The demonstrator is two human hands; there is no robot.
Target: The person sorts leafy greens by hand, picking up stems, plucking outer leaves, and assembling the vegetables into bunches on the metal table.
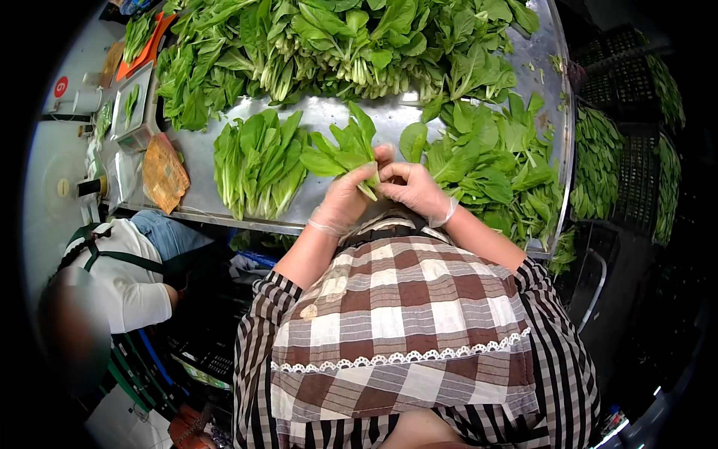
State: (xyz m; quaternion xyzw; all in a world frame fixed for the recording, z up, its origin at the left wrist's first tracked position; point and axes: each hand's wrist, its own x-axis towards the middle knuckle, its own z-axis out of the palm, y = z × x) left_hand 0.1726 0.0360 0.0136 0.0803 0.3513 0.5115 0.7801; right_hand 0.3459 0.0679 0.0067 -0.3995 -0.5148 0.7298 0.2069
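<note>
A small bunch of leafy greens (348, 146) is held above the table's front edge, its pale stems pointing down toward me. My left hand (346, 196), in a clear glove, is closed around the bunch near its stems. My right hand (416, 188), gloved too, touches the stem end with its fingers bent together; whether it grips a leaf I cannot make out. Left of my hands lies a neat pile of greens (259, 165), stems toward me. Right of them spreads a loose heap of leaves (490, 161).
A large mound of greens (336, 45) covers the back of the metal table (202, 157). At the left are a brown board (164, 173), a metal scale (134, 108) and an orange tray (148, 49). Another person (127, 277) is at the lower left. Crates of greens (628, 179) stand at the right.
</note>
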